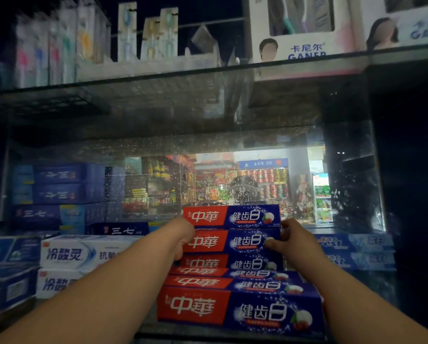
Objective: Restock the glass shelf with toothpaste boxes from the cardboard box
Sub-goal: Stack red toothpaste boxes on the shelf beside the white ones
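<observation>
Head view: hands on stacked toothpaste boxes (232, 217).
Fingers curled, the left hand (184, 238) and right hand (291, 238) clasp opposite ends.

It is dim in here, the shelf bay falling to near black at the far right and upper left. The brightest patch is the lit shop showing through the speckled glass back panel (208, 150). The nearest toothpaste boxes (232, 306) catch soft frontal light, their print sharp; the toothbrush packs (59, 45) up top are smeared with blur. A grey sheen lies across the upper glass shelf (173, 90). The wide lens bows the shelf edges and stretches the forearms (103, 286) toward the lower corners.
</observation>
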Demonstrator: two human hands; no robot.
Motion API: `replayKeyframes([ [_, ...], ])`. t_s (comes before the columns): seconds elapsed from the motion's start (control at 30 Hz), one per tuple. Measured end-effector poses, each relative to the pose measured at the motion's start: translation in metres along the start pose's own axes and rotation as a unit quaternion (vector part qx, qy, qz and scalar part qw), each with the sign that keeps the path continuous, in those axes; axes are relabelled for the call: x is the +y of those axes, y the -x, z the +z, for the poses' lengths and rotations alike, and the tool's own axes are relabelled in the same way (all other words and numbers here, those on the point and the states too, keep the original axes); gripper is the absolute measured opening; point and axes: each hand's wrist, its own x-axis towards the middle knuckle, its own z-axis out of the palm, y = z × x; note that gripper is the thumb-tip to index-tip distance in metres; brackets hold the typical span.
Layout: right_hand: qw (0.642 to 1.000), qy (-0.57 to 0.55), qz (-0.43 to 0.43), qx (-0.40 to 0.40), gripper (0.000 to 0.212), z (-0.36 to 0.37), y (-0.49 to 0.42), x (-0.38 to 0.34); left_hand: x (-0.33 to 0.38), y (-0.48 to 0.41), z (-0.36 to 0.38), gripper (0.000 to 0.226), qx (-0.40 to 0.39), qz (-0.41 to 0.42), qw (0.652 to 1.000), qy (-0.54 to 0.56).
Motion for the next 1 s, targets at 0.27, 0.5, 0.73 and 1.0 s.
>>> replayKeyframes([
  [0.27, 1.000, -0.009, -0.009, 0.004, 0.047, 0.001, 0.000, -0.002, -0.006, -0.006, 0.001, 0.024, 0.037, 0.063, 0.997, 0.009],
  [0.5, 0.999, 0.024, -0.025, -0.013, 0.037, 0.003, -0.002, -0.005, -0.008, -0.003, 0.000, 0.032, 0.050, 0.073, 0.994, 0.061],
  [0.73, 0.994, -0.054, 0.011, -0.096, 0.045, 0.005, -0.002, -0.009, -0.002, 0.000, -0.007, 0.018, 0.030, 0.032, 0.992, 0.116],
  [1.0, 0.980, -0.157, 0.045, -0.117, 0.030, 0.001, 0.001, -0.009, 0.001, 0.018, 0.002, 0.014, -0.013, 0.030, 0.994, 0.106],
])
